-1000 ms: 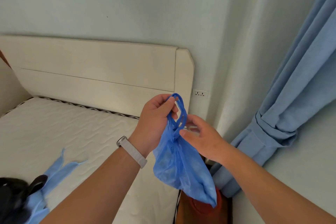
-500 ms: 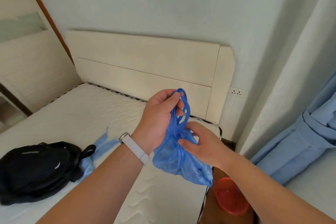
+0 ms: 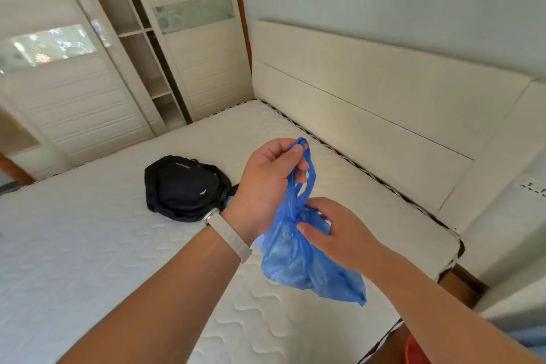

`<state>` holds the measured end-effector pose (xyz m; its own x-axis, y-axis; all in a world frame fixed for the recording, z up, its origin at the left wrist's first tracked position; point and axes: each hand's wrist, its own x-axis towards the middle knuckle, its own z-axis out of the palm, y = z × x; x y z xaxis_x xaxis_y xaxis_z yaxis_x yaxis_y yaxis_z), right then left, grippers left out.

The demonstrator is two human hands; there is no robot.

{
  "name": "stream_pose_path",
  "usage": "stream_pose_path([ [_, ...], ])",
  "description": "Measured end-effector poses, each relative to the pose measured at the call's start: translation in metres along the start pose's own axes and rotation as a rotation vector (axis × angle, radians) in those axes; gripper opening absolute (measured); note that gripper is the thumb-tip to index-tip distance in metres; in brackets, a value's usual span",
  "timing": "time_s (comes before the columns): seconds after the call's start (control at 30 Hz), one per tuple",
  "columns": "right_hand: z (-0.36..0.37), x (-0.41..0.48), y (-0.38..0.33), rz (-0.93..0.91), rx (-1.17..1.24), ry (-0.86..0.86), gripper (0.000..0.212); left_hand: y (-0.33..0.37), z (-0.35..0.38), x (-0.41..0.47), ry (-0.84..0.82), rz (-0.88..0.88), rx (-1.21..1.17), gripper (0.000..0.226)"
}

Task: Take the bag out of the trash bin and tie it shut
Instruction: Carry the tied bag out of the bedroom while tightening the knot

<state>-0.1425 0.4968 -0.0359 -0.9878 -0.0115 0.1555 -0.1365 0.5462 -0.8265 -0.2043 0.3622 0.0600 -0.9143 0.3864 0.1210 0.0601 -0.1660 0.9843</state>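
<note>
Head view looks down at my two hands working over the mattress [image 3: 88, 260], with the blue bag [image 3: 298, 257] hanging in the air between them, already clear of any bin. Only a red edge at the near right corner might be the bin [image 3: 413, 349]; too little shows to be sure.

My left hand [image 3: 266, 183] is closed on the handle loops [image 3: 304, 168], thumb and fingers pinching them at the top so they stand up as a twisted pair. My right hand [image 3: 334, 233] sits just below, thumb pressed against the gathered neck [image 3: 295, 216] where the plastic bunches; its fingers curl behind the bag, so I cannot tell how firmly they close.

I judge the tie is in progress: the neck is cinched, but whether a knot has set there I cannot tell. To do this well I should keep the loops taut upward with the left hand while the right holds the neck pinched shut, so nothing loosens as I cross the loops and pull them snug. Thin plastic like this stretches and tears, so a steady pull beats a jerk.

Both forearms reach forward from the near edge. The left wrist, wearing a pale band [image 3: 230, 236], is bent with the palm turned right; the right wrist is nearly straight, palm facing left toward the bag. A black pouch [image 3: 183, 186] lies on the mattress farther left.
</note>
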Motion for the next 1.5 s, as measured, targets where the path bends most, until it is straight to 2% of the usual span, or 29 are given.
stream_pose_path([
  [0.1,0.014,0.011,-0.008,-0.099,0.014,-0.116,0.024,0.008,-0.018,-0.014,0.101,0.006,0.064,0.014],
  [0.23,0.038,0.024,-0.015,-0.259,-0.001,-0.236,0.03,0.019,-0.043,-0.039,0.283,0.03,0.123,0.015],
  [0.33,0.063,0.028,-0.023,-0.374,0.02,-0.319,0.032,0.022,-0.06,-0.066,0.437,0.054,0.118,0.014],
  [0.5,0.109,0.012,-0.046,-0.567,0.018,-0.419,0.025,0.025,-0.086,-0.121,0.689,0.06,0.076,0.015],
  [0.67,0.15,0.0,-0.074,-0.761,-0.009,-0.525,0.024,0.034,-0.112,-0.17,0.858,0.077,0.059,0.017],
  [0.93,0.245,-0.048,-0.141,-0.998,-0.017,-0.61,0.023,0.046,-0.17,-0.274,1.006,0.093,0.1,0.015],
  [1.5,0.489,-0.211,-0.323,-1.063,0.122,-0.789,0.025,0.094,-0.349,-0.566,1.232,0.243,-0.044,0.012],
])
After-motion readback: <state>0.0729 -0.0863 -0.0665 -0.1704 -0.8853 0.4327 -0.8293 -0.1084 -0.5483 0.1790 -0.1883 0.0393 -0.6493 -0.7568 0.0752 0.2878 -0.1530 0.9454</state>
